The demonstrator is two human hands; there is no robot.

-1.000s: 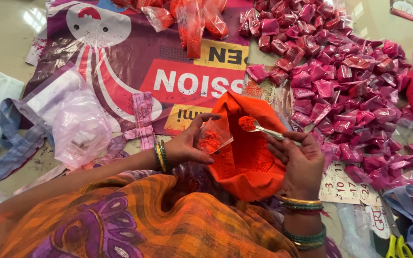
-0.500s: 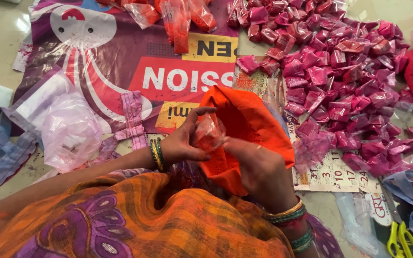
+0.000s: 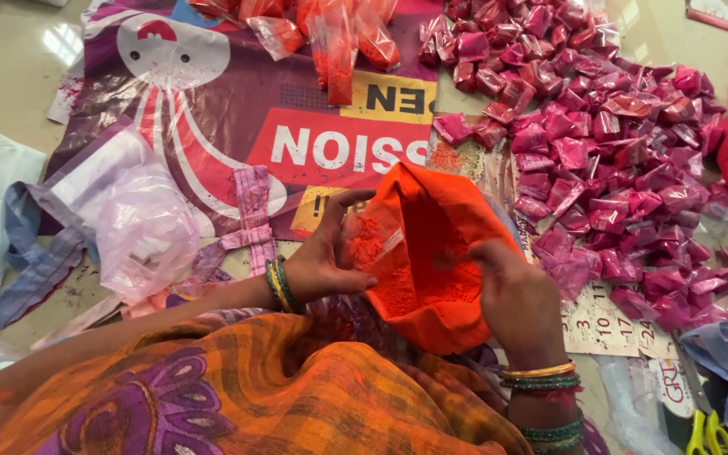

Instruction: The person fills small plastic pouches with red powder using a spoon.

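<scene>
An orange bag (image 3: 431,211) full of orange powder (image 3: 419,286) lies open in my lap. My left hand (image 3: 326,261) holds a small clear packet (image 3: 370,238) with some orange powder in it at the bag's left rim. My right hand (image 3: 520,299) reaches into the bag from the right, fingers curled and dipped toward the powder. In an earlier frame it held a small spoon; the spoon is hidden now.
A large heap of pink powder packets (image 3: 608,160) covers the floor to the right. Several orange-red packets (image 3: 330,34) lie at the top on a printed banner (image 3: 238,126). Clear plastic bags (image 3: 141,227) sit at left. Yellow-handled scissors (image 3: 705,434) lie at bottom right.
My right hand, which held a spoonful of powder above the packet, has dropped down into the orange bag. The left hand still holds the packet at the bag's rim.
</scene>
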